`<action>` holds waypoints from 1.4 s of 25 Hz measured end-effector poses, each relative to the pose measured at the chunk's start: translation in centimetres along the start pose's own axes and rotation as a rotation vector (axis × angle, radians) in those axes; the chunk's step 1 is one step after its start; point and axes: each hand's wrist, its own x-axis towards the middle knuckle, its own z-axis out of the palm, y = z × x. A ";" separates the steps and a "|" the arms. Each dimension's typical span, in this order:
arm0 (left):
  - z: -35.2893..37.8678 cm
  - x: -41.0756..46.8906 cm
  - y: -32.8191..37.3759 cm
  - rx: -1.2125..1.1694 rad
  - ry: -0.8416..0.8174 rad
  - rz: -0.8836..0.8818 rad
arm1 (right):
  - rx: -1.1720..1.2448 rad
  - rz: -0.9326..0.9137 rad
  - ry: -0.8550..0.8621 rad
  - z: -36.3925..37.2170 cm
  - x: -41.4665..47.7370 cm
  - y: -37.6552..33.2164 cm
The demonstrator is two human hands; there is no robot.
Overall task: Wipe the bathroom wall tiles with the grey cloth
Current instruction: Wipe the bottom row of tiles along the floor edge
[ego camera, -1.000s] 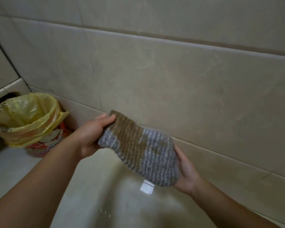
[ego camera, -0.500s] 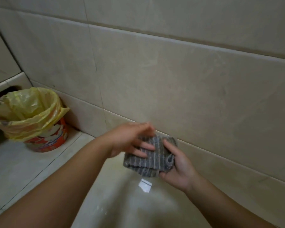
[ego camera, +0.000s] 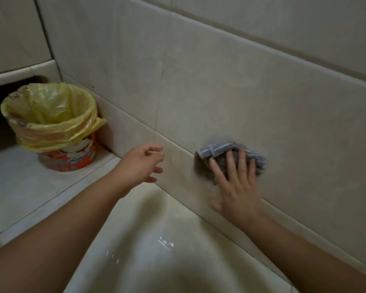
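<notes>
We see the cloth [ego camera: 230, 154] flat against the wall tiles [ego camera: 209, 85], under the right hand [ego camera: 237, 187]. The left hand [ego camera: 143, 163] hangs to its left, apart from the wall. Farther left, a bin [ego camera: 68, 153] stands on the ledge [ego camera: 30, 187] in the corner, a bag [ego camera: 51, 115] in it. The basin [ego camera: 148, 240] lies below, before the wall.

- Grey cloth [ego camera: 224, 152]: one, bunched, pressed flat to the wall under my right hand [ego camera: 238, 191].
- Hands: two, mine; the left hand [ego camera: 142, 163] is bare and off the wall.
- Bin [ego camera: 68, 153]: one, red-patterned, standing on the tiled ledge [ego camera: 23, 187].
- Yellow bag [ego camera: 49, 115]: one, lining that bin.
- Wall tiles [ego camera: 209, 85]: several large beige ones; the full number runs out of view.
- Basin [ego camera: 156, 250]: one, white.
</notes>
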 end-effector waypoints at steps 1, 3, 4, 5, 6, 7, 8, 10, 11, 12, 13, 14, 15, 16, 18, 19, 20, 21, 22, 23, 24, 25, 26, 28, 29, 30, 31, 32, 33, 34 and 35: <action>-0.4 0.3 -0.7 -0.007 0.002 -0.005 | -0.016 0.030 0.008 0.5 0.9 -1.8; -1.2 1.0 -1.6 -0.015 0.004 -0.008 | -0.014 0.120 0.074 1.2 2.7 -4.3; -1.7 1.3 -1.8 -0.023 0.015 -0.008 | -0.035 0.145 0.103 1.7 3.7 -5.1; -2.2 1.7 -1.9 -0.029 0.032 -0.001 | -0.062 0.137 0.114 2.3 4.7 -5.7; -2.9 2.2 -2.0 -0.027 0.053 0.012 | -0.077 0.095 0.121 3.3 6.0 -6.2; -3.4 2.6 -2.2 -0.016 0.074 0.030 | -0.094 0.023 0.124 4.4 7.4 -6.6; -4.0 3.2 -2.5 0.007 0.098 0.050 | -0.127 -0.075 0.102 5.7 8.6 -7.0; -4.9 4.2 -3.3 0.078 0.143 0.082 | -0.236 -0.309 0.047 8.7 10.3 -7.7; -5.2 4.6 -3.8 0.121 0.154 0.089 | -0.300 -0.415 -0.001 9.9 10.4 -7.6; -5.4 4.9 -4.3 0.168 0.154 0.095 | -0.342 -0.500 -0.044 10.9 9.7 -7.2; -5.6 5.1 -4.6 0.218 0.152 0.107 | -0.362 -0.558 -0.100 11.8 8.4 -6.6; -5.8 5.3 -4.8 0.262 0.152 0.122 | -0.362 -0.585 -0.146 12.1 6.7 -5.9; -6.1 5.4 -4.7 0.303 0.160 0.145 | -0.350 -0.596 -0.137 12.0 5.2 -5.1; -6.5 5.7 -4.6 0.342 0.176 0.177 | -0.317 -0.606 -0.076 11.3 4.6 -4.2; -7.3 6.4 -4.2 0.402 0.205 0.237 | -0.236 -0.562 0.115 8.8 7.4 -3.6; -7.6 6.9 -4.1 0.420 0.219 0.252 | -0.203 -0.498 0.230 7.3 10.5 -4.4; -7.8 7.2 -3.9 0.433 0.233 0.260 | -0.185 -0.429 0.322 6.0 14.0 -5.7; -8.0 7.7 -3.8 0.442 0.251 0.267 | -0.191 -0.391 0.389 5.8 17.4 -7.4; -8.0 8.1 -3.8 0.450 0.271 0.275 | -0.206 -0.378 0.391 5.9 20.1 -9.5; -8.1 8.5 -3.9 0.456 0.293 0.285 | -0.229 -0.414 0.353 6.6 21.5 -11.3; -8.1 8.9 -4.0 0.456 0.311 0.290 | -0.265 -0.488 0.244 8.0 21.7 -12.8; -8.1 9.0 -4.1 0.450 0.324 0.291 | -0.341 -0.570 0.106 9.6 20.4 -13.7; -8.2 9.2 -4.0 0.442 0.332 0.295 | -0.416 -0.638 0.007 11.2 18.0 -13.7; -8.2 9.4 -3.9 0.439 0.338 0.307 | -0.485 -0.687 -0.065 12.0 13.9 -11.5; -8.2 9.4 -3.7 0.438 0.341 0.315 | -0.441 -0.687 -0.026 11.3 12.7 -9.8; -8.1 9.3 -3.4 0.433 0.343 0.323 | -0.371 -0.681 0.050 9.9 12.4 -8.5; -7.9 9.1 -3.1 0.424 0.346 0.333 | -0.316 -0.628 0.115 7.9 12.8 -7.4; -7.7 8.9 -2.7 0.418 0.348 0.348 | -0.288 -0.560 0.176 6.1 14.0 -6.7; -7.4 8.8 -2.4 0.420 0.350 0.367 | -0.273 -0.486 0.242 4.5 15.9 -6.4; -7.3 8.6 -2.3 0.425 0.354 0.384 | -0.249 -0.418 0.308 3.5 18.1 -6.8; -7.4 8.5 -2.2 0.428 0.363 0.398 | -0.238 -0.370 0.362 3.1 20.2 -8.0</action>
